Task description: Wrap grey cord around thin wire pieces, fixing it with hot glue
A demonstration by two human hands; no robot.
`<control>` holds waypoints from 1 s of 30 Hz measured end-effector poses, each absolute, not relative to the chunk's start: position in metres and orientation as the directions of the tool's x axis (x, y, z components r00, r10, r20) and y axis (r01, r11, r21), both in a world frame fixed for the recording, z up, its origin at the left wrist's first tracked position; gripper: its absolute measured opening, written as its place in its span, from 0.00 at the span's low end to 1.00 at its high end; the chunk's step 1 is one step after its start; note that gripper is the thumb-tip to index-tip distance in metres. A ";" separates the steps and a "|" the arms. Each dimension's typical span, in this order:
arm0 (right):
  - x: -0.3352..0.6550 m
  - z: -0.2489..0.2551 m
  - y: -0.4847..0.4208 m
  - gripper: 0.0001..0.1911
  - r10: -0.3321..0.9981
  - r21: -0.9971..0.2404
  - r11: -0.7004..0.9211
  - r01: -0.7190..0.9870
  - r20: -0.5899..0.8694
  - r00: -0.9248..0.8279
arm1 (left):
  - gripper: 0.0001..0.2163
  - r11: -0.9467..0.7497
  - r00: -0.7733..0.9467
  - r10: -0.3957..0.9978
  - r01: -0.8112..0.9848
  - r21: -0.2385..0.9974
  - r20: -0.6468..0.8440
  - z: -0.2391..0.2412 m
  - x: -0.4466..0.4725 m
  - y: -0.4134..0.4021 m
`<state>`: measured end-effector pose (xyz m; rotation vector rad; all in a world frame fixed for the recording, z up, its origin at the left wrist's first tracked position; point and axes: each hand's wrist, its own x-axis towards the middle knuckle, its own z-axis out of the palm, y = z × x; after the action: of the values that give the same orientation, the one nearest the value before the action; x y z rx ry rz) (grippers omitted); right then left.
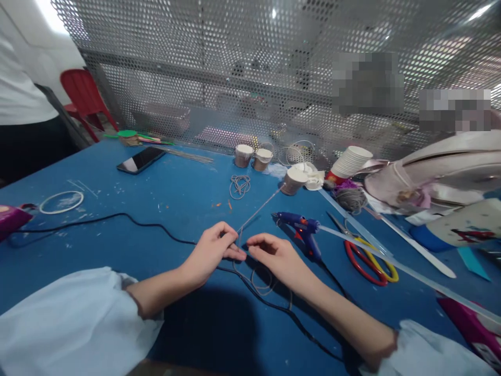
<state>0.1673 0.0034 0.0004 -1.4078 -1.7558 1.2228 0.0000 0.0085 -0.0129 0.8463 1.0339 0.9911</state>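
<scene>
A strand of grey yarn (260, 209) runs taut from the wrapped paper cup (293, 187) down to my left hand (211, 250), which pinches it between thumb and fingers. My right hand (279, 256) is just to the right of it, fingers curved, with a small gap between thumb and fingertips; nothing shows in its grasp. Loose loops of the same yarn lie on the table below both hands. The cup has grey-brown wrapping around its side and a white end facing up. A blue glue gun (299, 223) lies beyond my right hand, its cord trailing toward me.
Red-and-yellow scissors (370, 261), clear glue sticks (354, 222) and a grey yarn ball (351, 200) lie at right. Two brown-sided cups (243, 156), stacked paper cups (350, 163) and a bag (438, 167) stand farther back. A phone (141, 160) and black cable (129, 215) are left.
</scene>
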 end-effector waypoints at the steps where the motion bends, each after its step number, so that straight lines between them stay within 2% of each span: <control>1: 0.164 -0.002 0.006 0.11 0.954 -0.908 0.021 0.418 -0.107 -0.281 | 0.05 0.329 0.194 0.939 -0.251 0.910 -0.286 -0.013 0.000 0.008; 8: 0.155 -0.004 0.002 0.09 0.947 -0.923 0.031 0.384 -0.096 -0.307 | 0.05 0.328 0.200 0.940 -0.289 0.900 -0.278 -0.014 0.004 0.008; 13: 0.151 -0.004 0.000 0.10 0.959 -0.952 -0.052 0.302 -0.132 -0.252 | 0.05 0.300 0.202 0.948 -0.324 0.897 -0.244 -0.014 0.007 0.006; 19: 0.151 -0.010 -0.001 0.08 0.969 -0.967 -0.044 0.252 -0.102 -0.223 | 0.05 0.301 0.214 0.947 -0.342 0.890 -0.238 -0.015 0.010 0.004; 30: 0.156 -0.022 -0.003 0.06 0.983 -0.969 -0.009 0.246 -0.054 -0.177 | 0.04 0.401 0.229 0.915 -0.429 0.810 -0.332 -0.014 0.008 0.007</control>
<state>0.1559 -0.0033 -0.0216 -1.3231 -1.5159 1.2418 0.0078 0.0067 -0.0136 0.6466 0.9142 1.0188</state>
